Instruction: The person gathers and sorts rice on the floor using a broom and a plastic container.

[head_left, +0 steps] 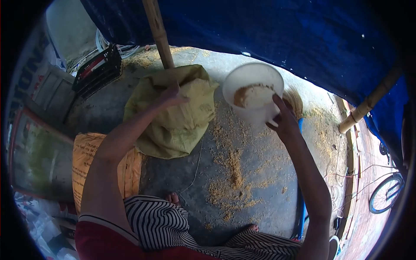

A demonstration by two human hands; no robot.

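Striped trousers (pixel 173 221) and a red shirt hem (pixel 99 242) fill the bottom of the view. Two bare feet (pixel 172 198) stand on the concrete floor (pixel 173 177) just beyond them.

Left hand (pixel 171 96): reaches forward to the top of the yellow-green sack (pixel 182 125), fingers curled onto the cloth near its mouth. It appears to be a grip, though the fold hides the fingertips.

Right hand (pixel 284 123): clasps the near rim of the white bowl (pixel 255 69) and holds it raised to the right of the sack, apart from it. The bowl is tilted toward us, so we can see inside.

Contents: a thin brown crescent of grain (pixel 240 95) lies along the bowl's left inner wall, and the rest of the inside is bare.

State of work, our judgement: the sack is slumped and bulging, so it appears partly filled. Loose grain (pixel 234 169) is strewn across the floor between the feet and the bowl, in one denser streak with thinner scatter around it. We read that as a good share left ungathered. The sack mouth is not tied.

Surroundings: an orange sack (pixel 84 160) lies under the left forearm, a bamboo pole (pixel 158 30) rises behind the sack, and a broom head (pixel 294 99) sits just behind the bowl.
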